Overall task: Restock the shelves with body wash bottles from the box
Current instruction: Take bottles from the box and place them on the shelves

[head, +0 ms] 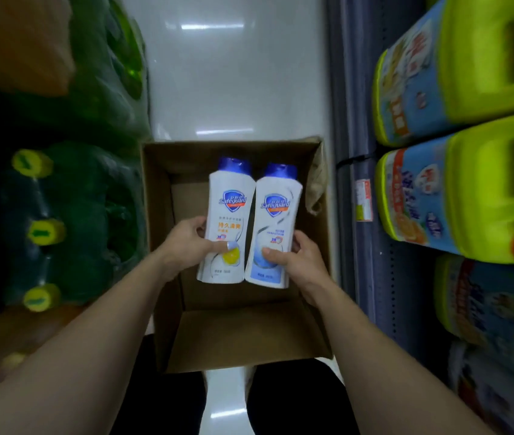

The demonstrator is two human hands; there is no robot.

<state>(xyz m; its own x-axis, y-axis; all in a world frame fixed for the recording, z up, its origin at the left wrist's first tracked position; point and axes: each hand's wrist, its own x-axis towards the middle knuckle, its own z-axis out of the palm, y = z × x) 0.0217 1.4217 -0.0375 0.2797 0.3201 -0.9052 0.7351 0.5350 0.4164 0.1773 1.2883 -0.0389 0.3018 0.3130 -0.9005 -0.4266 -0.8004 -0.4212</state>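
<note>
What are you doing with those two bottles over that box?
A person is holding two white body wash bottles over an open cardboard box on a shop floor. The left hand grips the lemon bottle, and the right hand grips the blue bottle. Both bottles have blue caps and sit side by side, touching. The box looks empty underneath them. Big green jugs fill the shelf on the right. Neither bottle is on a shelf yet.
</note>
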